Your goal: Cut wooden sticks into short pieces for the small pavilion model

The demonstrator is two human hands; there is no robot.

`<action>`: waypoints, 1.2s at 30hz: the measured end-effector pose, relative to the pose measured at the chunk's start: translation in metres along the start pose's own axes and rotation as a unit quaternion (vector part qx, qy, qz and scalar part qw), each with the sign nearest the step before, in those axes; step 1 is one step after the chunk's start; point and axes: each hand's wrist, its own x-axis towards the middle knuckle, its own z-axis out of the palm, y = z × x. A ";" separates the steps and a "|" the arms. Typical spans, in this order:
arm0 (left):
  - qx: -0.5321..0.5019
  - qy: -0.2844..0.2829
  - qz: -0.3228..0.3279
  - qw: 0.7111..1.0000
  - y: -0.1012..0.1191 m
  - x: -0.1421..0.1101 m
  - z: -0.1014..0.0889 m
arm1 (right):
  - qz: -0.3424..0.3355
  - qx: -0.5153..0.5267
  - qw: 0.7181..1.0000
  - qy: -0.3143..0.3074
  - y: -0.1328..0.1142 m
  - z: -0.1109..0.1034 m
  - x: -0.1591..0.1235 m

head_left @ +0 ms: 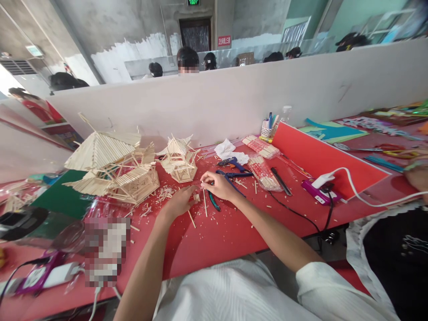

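My left hand (179, 201) is low over the red table, its fingers curled around a small piece of short wooden sticks (196, 197). Close by on the right, my right hand (219, 185) has thumb and forefinger pinched together; whatever is between them is too small to name. Two loose wooden sticks (205, 204) lie just below the hands. Teal-handled pliers (214, 202) rest under my right hand. Behind the hands stands a small stick pavilion (180, 160). A larger stick pavilion (117, 167) with a wide slatted roof is to the left.
A blue glue gun (234, 164), packs of sticks (264, 173) and a black-handled knife (281, 182) lie at right. A purple power strip (321, 191) trails cables beside a red board (327, 156). Wood scraps litter the table (214, 245). Another person's arm (417, 171) is at far right.
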 end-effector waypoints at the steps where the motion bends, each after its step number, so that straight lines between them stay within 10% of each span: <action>1: -0.003 0.005 0.001 1.000 0.000 0.000 0.000 | -0.004 0.006 1.000 -0.001 0.000 0.000 0.000; 21: -0.056 0.175 0.075 0.980 0.029 0.003 -0.016 | 0.022 0.121 0.988 -0.092 -0.005 0.006 -0.001; 36: 0.020 0.063 0.068 0.995 0.030 -0.002 -0.016 | 0.007 0.104 0.985 -0.136 -0.013 0.003 -0.007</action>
